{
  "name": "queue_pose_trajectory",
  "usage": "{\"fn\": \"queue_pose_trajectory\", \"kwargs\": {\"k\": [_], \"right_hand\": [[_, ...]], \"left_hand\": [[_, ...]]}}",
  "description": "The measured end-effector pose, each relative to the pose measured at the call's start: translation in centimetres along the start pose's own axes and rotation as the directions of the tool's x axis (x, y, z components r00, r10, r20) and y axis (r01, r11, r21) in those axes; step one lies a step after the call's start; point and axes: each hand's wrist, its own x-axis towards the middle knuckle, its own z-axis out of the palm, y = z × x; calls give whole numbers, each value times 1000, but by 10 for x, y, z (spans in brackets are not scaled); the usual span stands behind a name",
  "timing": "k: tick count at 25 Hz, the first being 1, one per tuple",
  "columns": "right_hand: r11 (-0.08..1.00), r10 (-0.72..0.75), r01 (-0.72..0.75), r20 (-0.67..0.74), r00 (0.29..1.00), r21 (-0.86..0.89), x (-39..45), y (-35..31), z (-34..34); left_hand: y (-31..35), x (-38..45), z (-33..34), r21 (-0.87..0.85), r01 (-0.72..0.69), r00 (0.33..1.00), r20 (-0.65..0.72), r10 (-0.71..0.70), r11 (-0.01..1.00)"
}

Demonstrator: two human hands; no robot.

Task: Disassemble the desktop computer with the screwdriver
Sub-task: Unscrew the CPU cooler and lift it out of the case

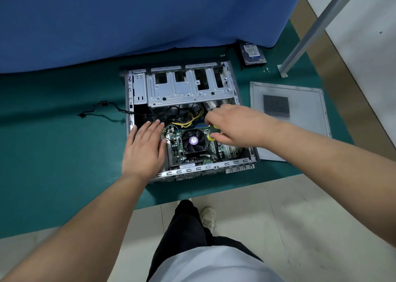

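The desktop computer case (pixel 182 88) lies open on its side on a green mat. Inside I see the motherboard with a black CPU fan (pixel 194 141) and yellow cables (pixel 192 118). My left hand (pixel 143 148) lies flat with straight fingers on the left part of the case interior. My right hand (pixel 233 125) grips the screwdriver (pixel 213 132), whose yellow and dark handle shows under my fingers, just right of the fan. The screwdriver's tip is hidden.
The removed side panel (pixel 300 118) lies on the mat to the right of the case. A hard drive (pixel 252 53) and small screws (pixel 266 69) lie at the back right near a metal post (pixel 310 31). A loose black cable (pixel 100 112) lies left. Blue cloth hangs behind.
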Motion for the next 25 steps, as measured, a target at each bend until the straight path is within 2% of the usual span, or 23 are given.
{"fn": "queue_pose_trajectory", "kwargs": {"k": [2,3,4,6,7,8,10,11,12,13,14,15,17,18,20,21,22,23,24,25], "right_hand": [[999,-38,35,63,997,38,-3,2,-3],[1000,5,-5,44,999,8,-5,-1,-2],[994,99,-100,-16,995,-49,-6,-5,0],[928,314,-335,-141,939,-164,-4,-12,3],[914,331,-359,-164,929,-190,-2,-13,6],[932,280,-306,-152,948,-193,0,-12,8],[995,28,-33,-51,998,-93,2,-8,6],[996,-82,81,-3,997,-44,3,-7,4],[993,-118,118,24,993,-20,4,-7,1],[997,-68,69,17,998,-30,6,-9,0],[995,63,-66,-35,997,-78,6,-13,1],[963,216,-229,-104,971,-140,7,-18,2],[895,358,-394,-192,914,-208,10,-21,6],[905,331,-366,-184,926,-216,11,-18,8],[986,97,-102,-49,994,-129,10,-7,3],[998,-25,27,25,999,-61,8,-4,-2],[996,-92,93,78,993,-8,6,-1,-6],[996,-89,89,100,991,4,4,-1,-7],[999,-13,15,64,998,-32,3,-5,-5],[987,130,-131,-15,991,-91,2,-11,-2]], "left_hand": [[0,-8,0,14,-7,1000,9,7,1000],[1,-14,2,21,3,1000,4,-3,1000],[2,-20,4,26,20,1000,-7,-20,999],[5,-27,6,32,49,998,-32,-48,998],[5,-28,7,35,58,997,-45,-57,998],[5,-27,7,39,65,997,-54,-63,997],[5,-24,7,37,68,996,-68,-65,997],[6,-23,6,34,68,995,-74,-65,997],[6,-23,6,34,68,995,-79,-65,997],[5,-23,7,35,69,994,-82,-66,997],[5,-24,7,34,68,994,-87,-65,997],[4,-23,7,33,67,994,-93,-64,997],[4,-23,6,32,70,993,-101,-66,997],[5,-23,7,33,70,992,-103,-66,997],[5,-23,6,34,70,993,-102,-66,997],[5,-24,6,32,71,992,-103,-68,997],[5,-24,6,29,71,992,-105,-68,997],[5,-24,6,25,70,992,-109,-67,997],[5,-24,6,23,71,991,-111,-68,997],[5,-23,6,23,71,991,-113,-68,997]]}}
